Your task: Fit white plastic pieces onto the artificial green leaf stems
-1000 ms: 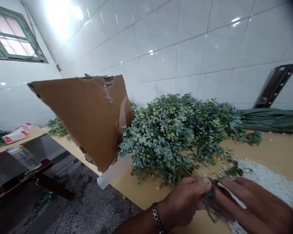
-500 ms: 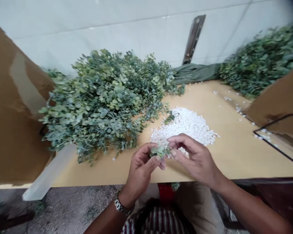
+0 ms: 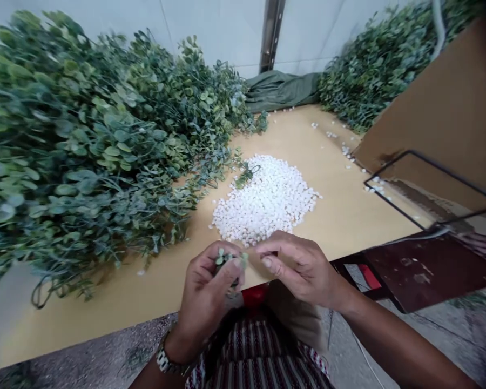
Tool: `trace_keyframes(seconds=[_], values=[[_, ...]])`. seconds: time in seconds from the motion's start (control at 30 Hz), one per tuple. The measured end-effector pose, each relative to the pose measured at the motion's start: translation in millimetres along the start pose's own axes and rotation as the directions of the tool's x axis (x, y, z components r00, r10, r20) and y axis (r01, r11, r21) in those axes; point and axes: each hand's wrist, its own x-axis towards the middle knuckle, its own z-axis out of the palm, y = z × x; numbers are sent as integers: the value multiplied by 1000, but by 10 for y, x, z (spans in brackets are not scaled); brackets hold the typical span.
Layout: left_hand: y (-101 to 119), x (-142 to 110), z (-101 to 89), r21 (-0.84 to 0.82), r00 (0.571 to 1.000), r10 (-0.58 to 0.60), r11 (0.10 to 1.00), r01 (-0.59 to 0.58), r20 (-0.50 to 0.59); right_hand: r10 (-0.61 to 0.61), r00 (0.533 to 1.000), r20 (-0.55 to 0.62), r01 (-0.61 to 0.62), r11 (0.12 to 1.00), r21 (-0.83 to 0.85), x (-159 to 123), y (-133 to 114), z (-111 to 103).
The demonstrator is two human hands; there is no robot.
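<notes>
My left hand (image 3: 213,286) is closed on a small sprig of green leaves (image 3: 225,258), held low over the table's front edge. Part of the sprig is hidden by the thumb and fingers. Just to the right, my right hand (image 3: 297,267) is curled, with a narrow gap between thumb and forefinger; I see nothing in it. Its fingertips are apart from the sprig. Beyond both hands, a pile of small white beads (image 3: 267,200) is spread on the tan table top (image 3: 332,178). One loose leafy sprig (image 3: 245,176) lies on the pile's far left edge.
A large heap of leafy greenery (image 3: 117,146) covers the left side. More greenery (image 3: 372,70) stands at the back right, beside a dark green cloth (image 3: 283,89). On the right are a cardboard flap (image 3: 437,113) and a black wire frame (image 3: 409,153), with stray beads around.
My view has turned right and come closer to the heap. The right hand has drawn away from the sprig, which stays in my left hand.
</notes>
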Motion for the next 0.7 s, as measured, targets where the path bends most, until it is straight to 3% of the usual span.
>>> trace_keyframes(seconds=[0.1,0.2,0.27,0.43,0.6,0.7], values=[[9,1,-23,7,999,-28,1000,29,-14,132,991,23,-123,962,-243,-172,187,-249],[-2,36,-2,33,996,-90,995,90,2,275,954,-116,-299,876,-378,-261,354,-458],[-18,74,40,40,993,-116,992,118,-31,299,942,-153,-335,860,-384,-258,415,-510],[-54,131,150,21,985,-143,989,145,-93,309,950,-41,-300,870,-391,-184,423,-411],[-54,100,190,-15,975,-179,984,178,-129,299,953,-48,-283,821,-496,-156,407,-274],[-75,103,187,-29,971,-195,981,193,-136,354,934,-52,-328,790,-517,-135,392,-248]])
